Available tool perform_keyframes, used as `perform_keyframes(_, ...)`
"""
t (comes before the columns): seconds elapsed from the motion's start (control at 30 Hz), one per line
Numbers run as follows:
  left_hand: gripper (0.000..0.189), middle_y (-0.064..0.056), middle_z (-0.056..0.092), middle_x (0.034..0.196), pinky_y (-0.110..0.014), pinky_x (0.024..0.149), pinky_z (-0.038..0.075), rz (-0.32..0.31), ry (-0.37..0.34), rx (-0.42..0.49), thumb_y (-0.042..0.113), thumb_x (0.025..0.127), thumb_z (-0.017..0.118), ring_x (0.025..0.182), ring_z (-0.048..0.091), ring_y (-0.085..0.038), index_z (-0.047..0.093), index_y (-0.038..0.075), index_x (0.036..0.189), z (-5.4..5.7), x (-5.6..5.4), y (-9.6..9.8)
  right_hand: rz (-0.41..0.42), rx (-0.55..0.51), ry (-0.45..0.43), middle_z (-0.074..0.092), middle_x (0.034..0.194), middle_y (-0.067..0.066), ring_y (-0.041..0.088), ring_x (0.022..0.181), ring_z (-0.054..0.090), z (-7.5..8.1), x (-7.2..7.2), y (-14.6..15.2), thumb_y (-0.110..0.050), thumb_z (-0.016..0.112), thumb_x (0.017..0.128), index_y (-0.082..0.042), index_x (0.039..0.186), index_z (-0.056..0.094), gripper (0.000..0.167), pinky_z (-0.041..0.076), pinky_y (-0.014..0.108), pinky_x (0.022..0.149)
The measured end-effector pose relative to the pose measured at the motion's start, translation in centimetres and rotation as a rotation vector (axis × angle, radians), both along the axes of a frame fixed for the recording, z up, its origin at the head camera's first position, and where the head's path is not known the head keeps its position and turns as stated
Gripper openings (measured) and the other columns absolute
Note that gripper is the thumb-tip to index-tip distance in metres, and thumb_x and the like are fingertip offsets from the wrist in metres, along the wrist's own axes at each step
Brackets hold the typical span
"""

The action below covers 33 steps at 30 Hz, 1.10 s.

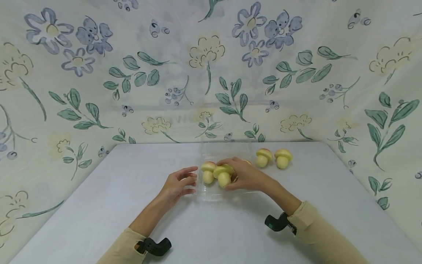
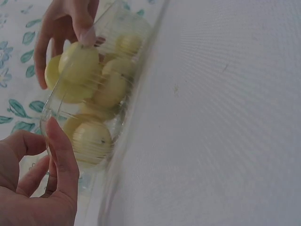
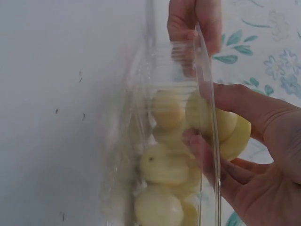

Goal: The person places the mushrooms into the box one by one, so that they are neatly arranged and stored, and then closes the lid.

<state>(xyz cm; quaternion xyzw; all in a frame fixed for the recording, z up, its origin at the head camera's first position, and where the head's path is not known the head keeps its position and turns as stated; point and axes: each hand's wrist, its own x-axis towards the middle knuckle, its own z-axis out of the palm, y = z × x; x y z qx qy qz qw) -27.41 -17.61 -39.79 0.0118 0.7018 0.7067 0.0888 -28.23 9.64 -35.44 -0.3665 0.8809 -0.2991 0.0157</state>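
In the head view, a clear plastic container [image 1: 188, 197] stands on the table, holding several pale yellow mushroom-shaped pieces with reddish tops. My right hand [image 1: 244, 175] pinches one mushroom-shaped piece [image 1: 224, 179] between thumb and fingers, over the container. Seen from the right wrist, that held piece [image 3: 235, 136] is at the rim, above the pieces [image 3: 162, 165] lying inside. Another piece [image 1: 208, 177] is beside it at the container's left side. My left hand [image 1: 176, 186] is by the container's left wall, fingers loosely bent, with fingertips [image 2: 51, 123] right at the rim in the left wrist view.
Two more mushroom-shaped pieces, one nearer [image 1: 263, 157] and one farther right [image 1: 282, 158], stand on the white table [image 1: 132, 176] to the right of the container. A flowered cloth [image 1: 184, 110] hangs behind the table's back edge.
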Motion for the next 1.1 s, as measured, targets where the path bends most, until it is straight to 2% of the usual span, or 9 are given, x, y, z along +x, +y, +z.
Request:
perform_keyframes(0.17, 0.049, 0.002, 0.059, 0.098, -0.024, 0.066, 0.058, 0.005, -0.004, 0.0, 0.004, 0.093, 0.061, 0.081, 0.06, -0.011, 0.049, 0.001, 0.141, 0.0, 0.0, 0.0, 0.034, -0.046, -0.063, 0.052, 0.134, 0.012, 0.02, 0.091, 0.066, -0.2, -0.3, -1.3, -0.02, 0.083, 0.079, -0.017, 0.143, 0.048, 0.074, 0.058, 0.028, 0.08)
perform_keyframes(0.47, 0.049, 0.002, 0.058, 0.098, -0.023, 0.066, 0.058, -0.007, 0.009, -0.009, 0.004, 0.093, 0.061, 0.08, 0.06, -0.01, 0.049, 0.0, 0.141, 0.2, 0.3, -0.1, 0.051, -0.031, -0.098, 0.056, 0.125, 0.01, 0.017, 0.092, 0.068, -0.5, -0.7, -2.4, -0.024, 0.081, 0.081, -0.02, 0.144, 0.049, 0.071, 0.055, 0.019, 0.079)
perform_keyframes(0.73, 0.049, 0.002, 0.059, 0.097, -0.024, 0.066, 0.058, -0.005, 0.014, -0.004, 0.004, 0.093, 0.062, 0.08, 0.06, -0.011, 0.05, -0.001, 0.14, 0.2, 0.3, -0.1, 0.079, 0.012, -0.049, 0.057, 0.119, 0.011, 0.01, 0.087, 0.066, -0.7, -0.6, -3.1, -0.019, 0.078, 0.084, -0.017, 0.142, 0.053, 0.063, 0.054, 0.017, 0.076)
perform_keyframes(0.83, 0.048, 0.002, 0.058, 0.097, -0.024, 0.066, 0.058, -0.003, 0.013, -0.003, 0.004, 0.093, 0.062, 0.079, 0.06, -0.011, 0.05, 0.0, 0.139, 0.2, 0.3, -0.1, 0.064, 0.022, -0.022, 0.058, 0.119, 0.01, 0.01, 0.085, 0.065, -0.8, -0.6, -3.5, -0.019, 0.078, 0.084, -0.018, 0.14, 0.053, 0.062, 0.054, 0.016, 0.075)
perform_keyframes(1.1, 0.05, 0.002, 0.059, 0.097, -0.023, 0.065, 0.057, -0.019, 0.017, 0.008, 0.004, 0.093, 0.062, 0.08, 0.06, -0.011, 0.047, -0.002, 0.141, 0.2, 0.3, -0.1, 0.05, 0.046, 0.087, 0.062, 0.121, 0.007, 0.019, 0.089, 0.06, -1.0, -0.3, -4.3, -0.014, 0.079, 0.083, -0.011, 0.128, 0.061, 0.048, 0.051, 0.018, 0.073)
